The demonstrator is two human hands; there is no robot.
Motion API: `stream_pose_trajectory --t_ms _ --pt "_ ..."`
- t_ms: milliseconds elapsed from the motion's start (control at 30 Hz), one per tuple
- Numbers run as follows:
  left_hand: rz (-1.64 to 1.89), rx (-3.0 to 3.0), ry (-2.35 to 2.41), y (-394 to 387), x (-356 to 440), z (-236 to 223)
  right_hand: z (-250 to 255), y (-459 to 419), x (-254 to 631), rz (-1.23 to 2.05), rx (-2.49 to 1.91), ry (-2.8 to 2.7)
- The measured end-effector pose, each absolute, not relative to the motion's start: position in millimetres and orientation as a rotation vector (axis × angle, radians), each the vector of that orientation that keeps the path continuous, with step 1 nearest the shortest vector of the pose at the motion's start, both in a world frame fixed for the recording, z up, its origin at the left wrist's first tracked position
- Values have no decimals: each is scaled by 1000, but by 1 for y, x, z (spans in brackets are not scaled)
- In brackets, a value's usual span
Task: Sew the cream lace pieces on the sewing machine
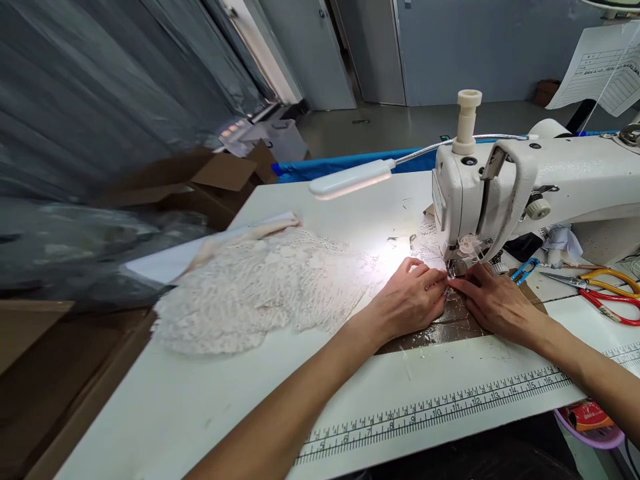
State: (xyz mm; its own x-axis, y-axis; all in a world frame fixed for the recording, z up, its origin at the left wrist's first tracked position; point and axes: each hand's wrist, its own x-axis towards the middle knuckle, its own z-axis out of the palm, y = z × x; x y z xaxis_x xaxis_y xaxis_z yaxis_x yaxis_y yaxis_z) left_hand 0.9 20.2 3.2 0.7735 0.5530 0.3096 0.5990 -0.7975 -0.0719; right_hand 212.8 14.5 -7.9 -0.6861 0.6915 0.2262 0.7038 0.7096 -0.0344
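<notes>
White lace fabric [270,280] lies bunched on the table and runs right, under the head of a white sewing machine [480,180]. Just left of the presser foot [456,268], my left hand [413,297] presses on the lace with its fingers curled and closed on the edge. My right hand [493,300] is close by on the right of the foot, thumb and fingers pinched together at the fabric. What lies between those fingertips is too small to make out fully. Both hands rest over a brown plate [450,327] around the needle.
Orange-handled scissors [607,280], red-handled scissors [610,303] and blue thread snips [525,270] lie right of my right hand. A lamp [353,179] hangs over the table [165,413]. Cardboard boxes [220,177] stand at the left. A printed ruler [440,413] follows the front edge.
</notes>
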Motion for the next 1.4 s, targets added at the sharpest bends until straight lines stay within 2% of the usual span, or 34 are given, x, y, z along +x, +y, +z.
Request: stream_pose_trajectory --t_ms 233,400,667,800,1033,1400 --pt "-401 -2794 -953 22 -3 -3 -15 8 211 -203 -1195 -2693" --pt "-413 -2818 -993 21 -2 -3 -12 7 212 -155 -1201 -2708" --pt "-377 -2801 -1046 23 0 2 8 28 235 512 -1110 -2558" --pt "-375 -2802 -1071 24 -1 1 9 40 239 667 -1088 -2465" --pt "-387 -2798 -1087 24 -2 1 -13 52 234 570 -1277 -2254" --pt "-397 -2798 -1166 23 -3 1 -9 29 234 497 -1211 -2157"
